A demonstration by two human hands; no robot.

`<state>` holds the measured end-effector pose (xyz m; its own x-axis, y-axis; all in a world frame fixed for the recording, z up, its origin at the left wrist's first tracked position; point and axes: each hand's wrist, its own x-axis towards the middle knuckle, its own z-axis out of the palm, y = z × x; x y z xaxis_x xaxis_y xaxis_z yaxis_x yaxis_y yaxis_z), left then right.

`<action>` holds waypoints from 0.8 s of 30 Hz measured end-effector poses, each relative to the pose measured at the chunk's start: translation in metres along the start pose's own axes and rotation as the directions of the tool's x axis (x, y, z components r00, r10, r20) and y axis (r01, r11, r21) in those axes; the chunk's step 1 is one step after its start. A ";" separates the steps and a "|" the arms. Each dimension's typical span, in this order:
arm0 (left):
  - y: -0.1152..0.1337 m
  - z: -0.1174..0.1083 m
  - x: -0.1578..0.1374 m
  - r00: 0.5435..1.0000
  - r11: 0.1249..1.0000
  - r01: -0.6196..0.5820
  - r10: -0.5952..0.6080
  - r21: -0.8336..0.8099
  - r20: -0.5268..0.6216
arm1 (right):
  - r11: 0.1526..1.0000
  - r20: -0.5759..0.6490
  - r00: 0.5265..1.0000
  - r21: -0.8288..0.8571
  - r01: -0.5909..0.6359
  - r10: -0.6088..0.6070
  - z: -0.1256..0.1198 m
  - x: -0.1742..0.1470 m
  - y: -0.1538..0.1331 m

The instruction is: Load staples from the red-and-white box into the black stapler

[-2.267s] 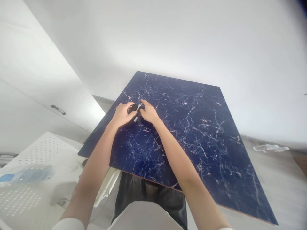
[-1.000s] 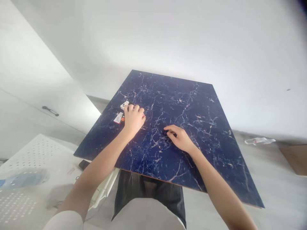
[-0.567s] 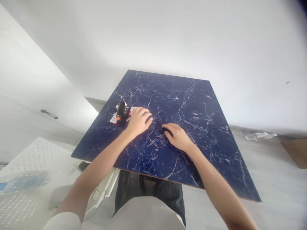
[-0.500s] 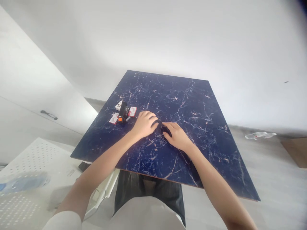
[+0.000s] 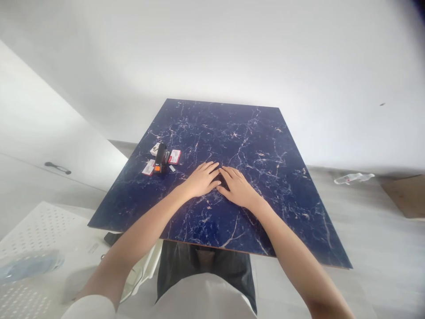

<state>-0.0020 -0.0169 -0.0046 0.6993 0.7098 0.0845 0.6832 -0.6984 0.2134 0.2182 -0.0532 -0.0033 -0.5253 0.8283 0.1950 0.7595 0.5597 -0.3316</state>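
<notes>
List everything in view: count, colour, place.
Wall: one, white, back
Cabinet: one, white, left
Handle: one, dark, on cabinet
Tabletop: one, marbled blue, centre
Device: one, black with orange, left
Cards: two, white-red, beside device
Packet: one, white, beyond device
Small piece: one, pale, near device
Perforated surface: one, white, lower left
Bottle: one, clear, lower left
Floor: one, grey, right
Crumpled plastic: one, clear, right
Boxlike object: one, brown, far right
Trousers: one pair, dark, bottom
Shirt: one, white, bottom
Left hand, right hand: two, bare, centre
</notes>
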 end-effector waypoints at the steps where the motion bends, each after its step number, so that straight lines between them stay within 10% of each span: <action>1: 0.002 -0.001 0.000 1.000 1.000 0.004 -0.004 0.012 0.011 | 1.000 0.003 1.000 -0.001 -0.002 0.002 0.000 0.000 0.000; 24: 0.004 -0.002 -0.001 0.998 0.998 0.007 -0.012 0.067 0.064 | 0.999 0.048 0.999 -0.033 -0.005 0.006 -0.001 0.001 0.003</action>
<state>-0.0004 -0.0207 -0.0018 0.7033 0.7106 0.0193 0.7009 -0.6977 0.1485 0.2204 -0.0514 -0.0027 -0.5382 0.8296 0.1488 0.7743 0.5564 -0.3014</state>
